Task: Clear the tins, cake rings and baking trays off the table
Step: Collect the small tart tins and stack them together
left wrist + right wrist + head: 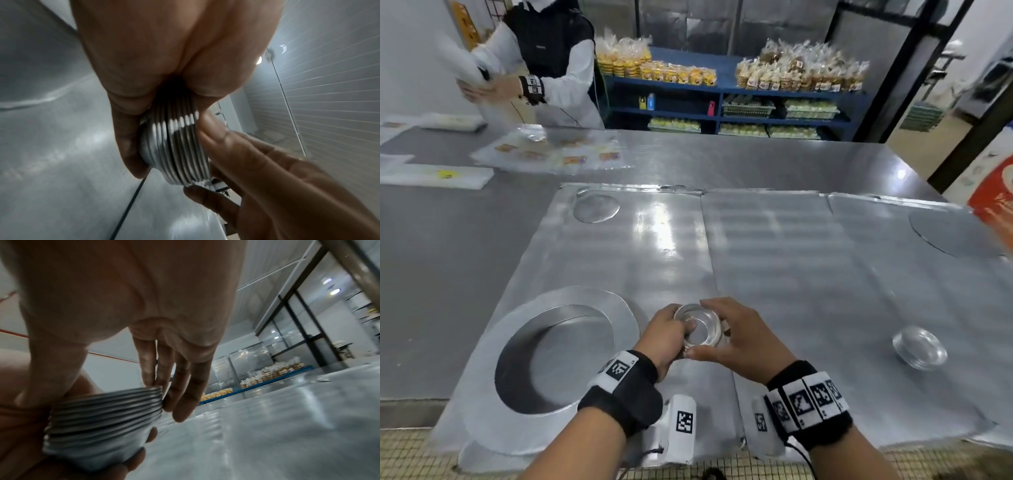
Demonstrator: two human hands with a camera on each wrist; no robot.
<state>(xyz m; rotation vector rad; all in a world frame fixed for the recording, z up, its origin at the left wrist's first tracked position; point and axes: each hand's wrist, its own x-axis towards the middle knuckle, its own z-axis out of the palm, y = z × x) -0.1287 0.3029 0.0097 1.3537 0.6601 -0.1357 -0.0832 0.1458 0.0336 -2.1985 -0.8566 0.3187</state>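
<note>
A stack of several small round metal tins (700,325) is held above the front of the table between both hands. My left hand (666,334) cups its underside and left rim; the left wrist view shows its fingers wrapped round the stacked tins (179,151). My right hand (729,337) grips the right rim, thumb near and fingers far; the right wrist view shows the tins (102,421) under those fingers. Another small stack of tins (919,347) stands at the front right. A large round pan (551,359) lies at the front left. Flat baking trays (767,257) cover the table's middle.
A small metal disc (595,207) lies on the far left tray and a large one (955,233) at the far right. Another person (544,61) works with plastic bags (551,150) across the table. Blue shelves (722,96) of packed goods stand behind. An orange bag (993,202) sits at the right edge.
</note>
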